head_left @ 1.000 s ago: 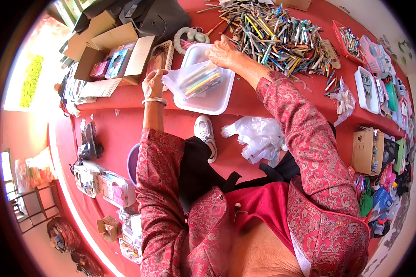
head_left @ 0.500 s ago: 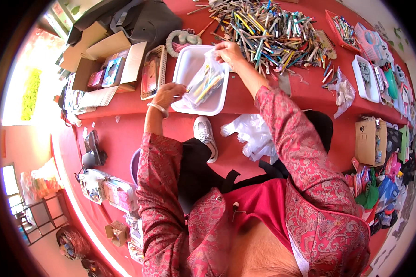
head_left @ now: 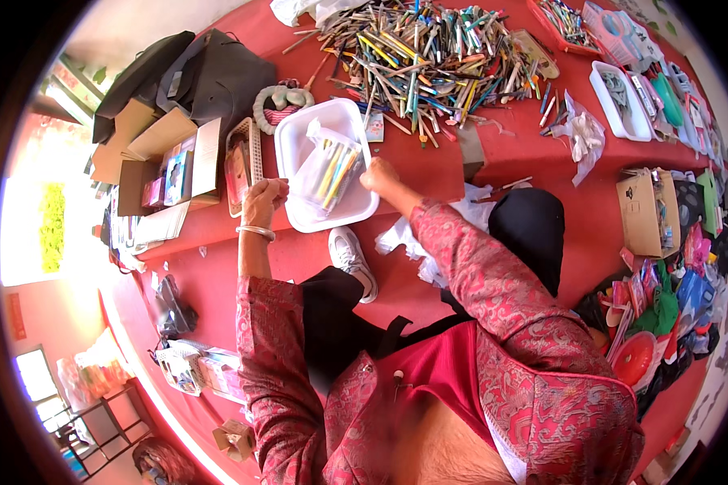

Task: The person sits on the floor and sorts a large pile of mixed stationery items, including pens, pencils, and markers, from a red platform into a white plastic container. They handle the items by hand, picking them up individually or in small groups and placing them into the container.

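Observation:
A white plastic tray sits at the front edge of the red-covered surface, slightly tilted in my view. Inside it lies a clear plastic bag holding several yellow and dark pens. My left hand is closed at the tray's left rim, a pale bangle round the wrist. At the opposite rim my right hand is closed too, its fingertips partly hidden. Beyond the tray spreads a big heap of pens and pencils.
Left of the tray stand a cream basket and an open cardboard box. A dark bag lies behind them. White plastic bags rest below, near my knee. Rightward are a crumpled bag and a white tray.
My right hand has let go of the plastic bag and moved down to the tray's right rim. My left hand has closed at the left rim. The bag now lies inside the tray.

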Available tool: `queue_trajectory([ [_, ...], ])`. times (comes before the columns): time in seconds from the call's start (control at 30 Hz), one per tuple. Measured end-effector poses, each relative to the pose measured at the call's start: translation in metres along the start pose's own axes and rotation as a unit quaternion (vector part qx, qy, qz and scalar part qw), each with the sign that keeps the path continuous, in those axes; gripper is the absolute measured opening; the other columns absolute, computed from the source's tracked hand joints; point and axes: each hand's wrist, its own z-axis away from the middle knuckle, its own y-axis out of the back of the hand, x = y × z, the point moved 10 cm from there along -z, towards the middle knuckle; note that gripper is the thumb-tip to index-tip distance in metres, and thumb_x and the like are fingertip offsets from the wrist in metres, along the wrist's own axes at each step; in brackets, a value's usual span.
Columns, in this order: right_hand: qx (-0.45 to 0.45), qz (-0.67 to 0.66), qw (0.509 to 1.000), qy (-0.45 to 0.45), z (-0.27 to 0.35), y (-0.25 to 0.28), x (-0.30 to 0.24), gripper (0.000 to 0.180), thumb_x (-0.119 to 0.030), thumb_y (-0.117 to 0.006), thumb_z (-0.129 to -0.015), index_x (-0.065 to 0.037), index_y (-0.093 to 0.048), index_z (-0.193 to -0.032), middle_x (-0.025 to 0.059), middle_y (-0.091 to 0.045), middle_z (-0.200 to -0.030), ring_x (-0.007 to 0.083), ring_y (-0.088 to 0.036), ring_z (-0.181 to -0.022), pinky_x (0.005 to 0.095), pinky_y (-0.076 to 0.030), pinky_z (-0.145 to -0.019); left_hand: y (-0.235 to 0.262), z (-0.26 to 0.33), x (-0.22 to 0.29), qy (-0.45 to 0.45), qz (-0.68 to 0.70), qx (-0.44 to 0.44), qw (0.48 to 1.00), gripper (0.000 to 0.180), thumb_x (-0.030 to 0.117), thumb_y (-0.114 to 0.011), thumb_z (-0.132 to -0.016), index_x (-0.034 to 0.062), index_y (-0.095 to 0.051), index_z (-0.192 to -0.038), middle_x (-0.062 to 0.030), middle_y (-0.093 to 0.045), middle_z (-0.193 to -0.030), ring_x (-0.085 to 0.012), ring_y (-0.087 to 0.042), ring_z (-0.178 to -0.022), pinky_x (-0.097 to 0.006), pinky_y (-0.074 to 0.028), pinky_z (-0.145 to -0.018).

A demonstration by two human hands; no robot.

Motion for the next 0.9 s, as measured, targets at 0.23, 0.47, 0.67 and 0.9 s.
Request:
queue_trajectory([
  [0.23, -0.019, 0.059, 0.998, -0.009, -0.036, 0.067, 0.005, 0.026, -0.012, -0.057, -0.063, -0.005, -0.063, -0.088, 0.0179, -0.061, -0.09, 0.0306, -0.059, -0.088, 0.0387, -0.047, -0.074, -0.036, -0.007, 0.009, -0.006, 0.019, -0.015, 1.0, 0.022, 0.013, -0.049, -0.083, -0.0061, -0.058, -0.089, -0.009, -0.058, -0.087, -0.0154, -0.056, -0.083, -0.026, -0.047, -0.076],
  [0.47, 0.043, 0.044, 0.998, 0.021, 0.001, 0.024, -0.006, 0.026, -0.016, -0.053, -0.067, 0.0, -0.059, -0.085, 0.0212, -0.06, -0.084, 0.0356, -0.058, -0.083, 0.0422, -0.047, -0.072, -0.037, -0.017, 0.028, -0.074, 0.022, -0.007, 0.997, 0.02, 0.014, -0.051, -0.081, -0.0032, -0.061, -0.08, -0.008, -0.061, -0.082, -0.0104, -0.055, -0.075, -0.022, -0.044, -0.07],
  [0.67, 0.132, 0.046, 0.989, 0.045, 0.019, 0.046, 0.005, 0.02, -0.019, -0.053, -0.068, -0.002, -0.058, -0.079, 0.0183, -0.06, -0.077, 0.0359, -0.059, -0.075, 0.0437, -0.047, -0.065, -0.037, -0.014, -0.002, 0.02, -0.073, -0.029, 0.997, 0.023, 0.018, -0.05, -0.08, -0.0018, -0.062, -0.082, -0.0058, -0.061, -0.078, -0.0108, -0.056, -0.072, -0.023, -0.045, -0.067],
  [0.9, 0.071, 0.071, 0.992, 0.078, -0.011, 0.055, -0.003, 0.027, -0.019, -0.052, -0.068, 0.001, -0.058, -0.084, 0.0205, -0.059, -0.088, 0.0362, -0.057, -0.085, 0.0436, -0.047, -0.07, -0.056, -0.015, 0.011, -0.025, -0.057, -0.056, 0.996, 0.023, 0.016, -0.049, -0.081, -0.0028, -0.062, -0.081, -0.0056, -0.061, -0.08, -0.0119, -0.056, -0.074, -0.023, -0.046, -0.068],
])
